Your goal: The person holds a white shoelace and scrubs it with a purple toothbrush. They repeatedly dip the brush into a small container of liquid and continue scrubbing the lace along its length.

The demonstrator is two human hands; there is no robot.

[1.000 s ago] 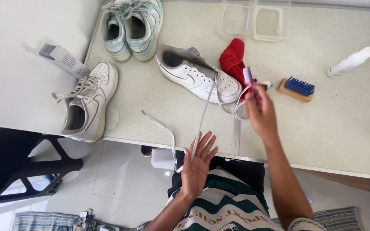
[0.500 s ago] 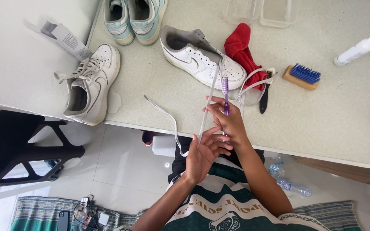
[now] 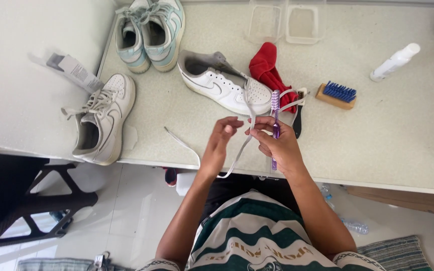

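My right hand (image 3: pixel 276 145) grips a toothbrush (image 3: pixel 275 118) and the lace (image 3: pixel 237 155); my left hand (image 3: pixel 221 143), open, touches the lace beside it.

Centre of desk (image 3: pixel 403 140): a shoe (image 3: pixel 224 85), with a cloth (image 3: pixel 267 68) just right of it.
Far edge: a pair of shoes (image 3: pixel 149 30) left, two tubs (image 3: pixel 287 22) right.
Left edge: another shoe (image 3: pixel 101 120).
Right: a brush (image 3: pixel 336 94), with a bottle (image 3: pixel 394 62) beyond it.
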